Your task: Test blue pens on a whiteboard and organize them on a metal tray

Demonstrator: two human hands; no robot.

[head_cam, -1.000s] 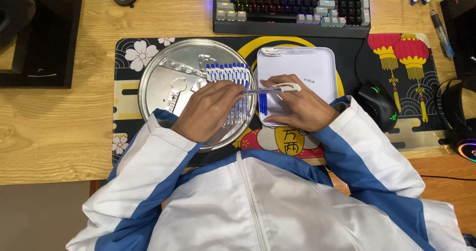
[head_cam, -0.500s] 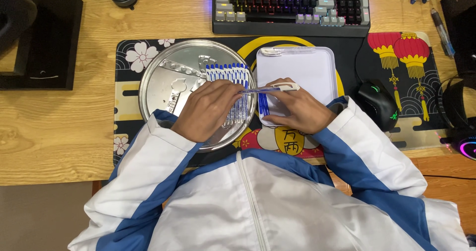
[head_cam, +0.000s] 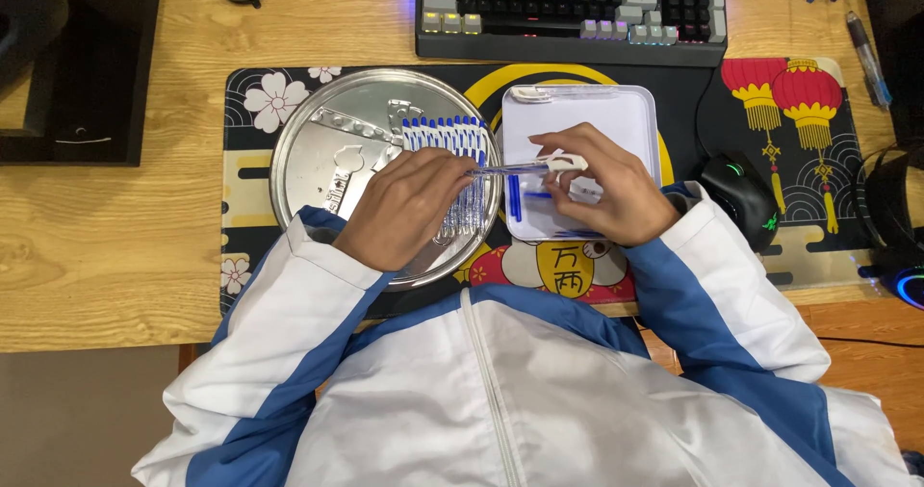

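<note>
the left hand (head_cam: 404,203) and the right hand (head_cam: 602,184) pinch the two ends of a slim clear plastic pen barrel (head_cam: 510,169), held level between them; both sets of fingers are closed on it. since a moment ago the right hand has slid a little further over the white rectangular plastic tray (head_cam: 637,112), and the white cap-like piece (head_cam: 563,163) at its fingertips looks seated on the barrel's end, though the view is too small to be sure. under the left fingers lies a row of blue-tipped clear pens (head_cam: 452,140) on the round silver metal tray (head_cam: 327,160); loose blue refills (head_cam: 516,198) lie just below the right fingertips. beyond the fingers sits a backlit keyboard (head_cam: 573,11); right of the right hand, a black mouse (head_cam: 739,196) on the patterned desk mat (head_cam: 799,160). nothing blocks the hands.
</note>
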